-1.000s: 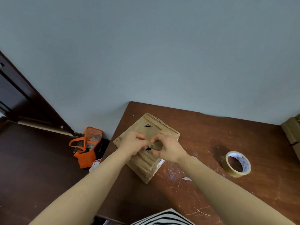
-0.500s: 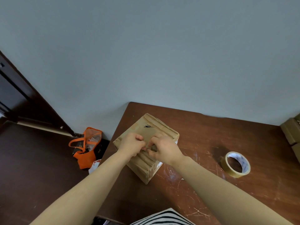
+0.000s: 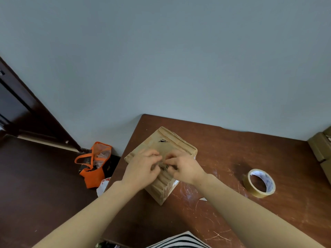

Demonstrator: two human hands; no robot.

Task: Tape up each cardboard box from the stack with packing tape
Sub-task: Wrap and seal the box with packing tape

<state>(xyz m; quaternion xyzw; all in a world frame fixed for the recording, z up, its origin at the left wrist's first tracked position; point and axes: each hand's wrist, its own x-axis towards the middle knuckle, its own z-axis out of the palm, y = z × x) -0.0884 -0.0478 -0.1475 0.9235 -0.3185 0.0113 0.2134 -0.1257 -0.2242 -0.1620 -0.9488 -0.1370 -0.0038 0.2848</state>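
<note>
A small cardboard box (image 3: 172,140), wrapped in many brownish tape strips, stands on the brown table (image 3: 223,144) near its left edge. A small dark tear shows on the box's top toward the far side. My left hand (image 3: 143,169) and my right hand (image 3: 184,167) meet on the top of the box, fingers curled, pinching something small and dark between them, likely a tape end. What exactly they pinch is hidden by the fingers. A roll of packing tape (image 3: 259,182) lies flat on the table to the right, apart from both hands.
More cardboard boxes (image 3: 320,149) stand at the table's right edge. An orange bag (image 3: 95,163) and a white plastic wrapper (image 3: 103,185) lie on the dark floor left of the table. A small white scrap (image 3: 203,199) lies by the box. Striped clothing (image 3: 179,241) shows at the bottom.
Both hands have stayed on the box top. The right hand's fingers have shifted slightly left and closer to the left hand. The box and the tape roll have not moved.
</note>
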